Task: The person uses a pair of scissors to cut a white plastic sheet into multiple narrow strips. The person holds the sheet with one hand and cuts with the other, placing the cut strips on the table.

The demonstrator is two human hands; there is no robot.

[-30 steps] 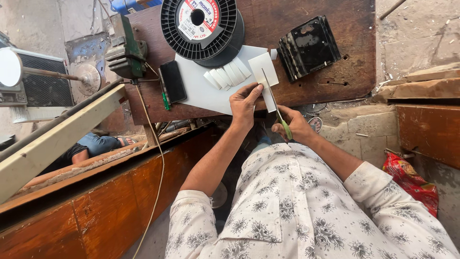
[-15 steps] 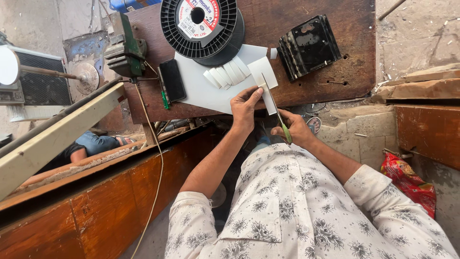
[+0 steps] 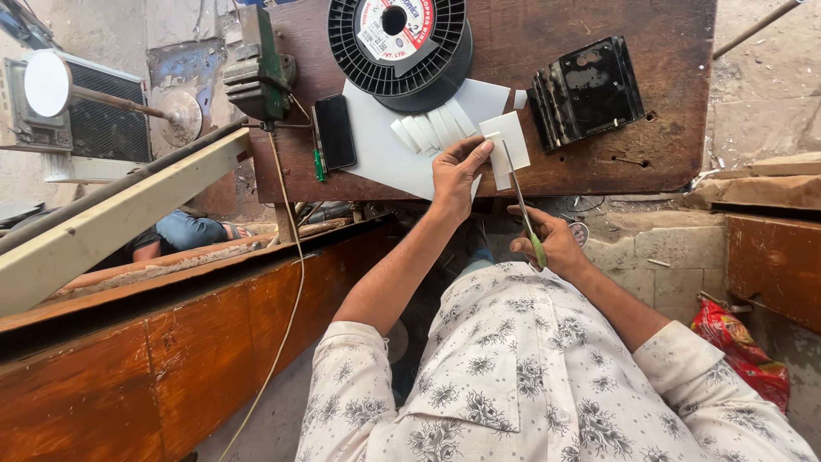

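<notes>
My left hand (image 3: 457, 174) pinches a small white sheet piece (image 3: 507, 144) at the near edge of the brown wooden table (image 3: 616, 162). My right hand (image 3: 554, 245) grips green-handled scissors (image 3: 523, 210), whose blades reach up into the white piece. Several cut white strips (image 3: 428, 131) lie fanned on a larger white sheet (image 3: 376, 150) just left of the piece.
A black wire spool (image 3: 402, 43) stands at the table's far side, a black ribbed block (image 3: 586, 90) to its right. A black phone (image 3: 334, 130) and green vise (image 3: 261, 73) sit at the left. A wooden beam (image 3: 111, 214) and orange-brown bench (image 3: 171, 342) run along the left.
The scissors have advanced further up into the white piece. My left hand has shifted slightly on it; the head view has barely moved.
</notes>
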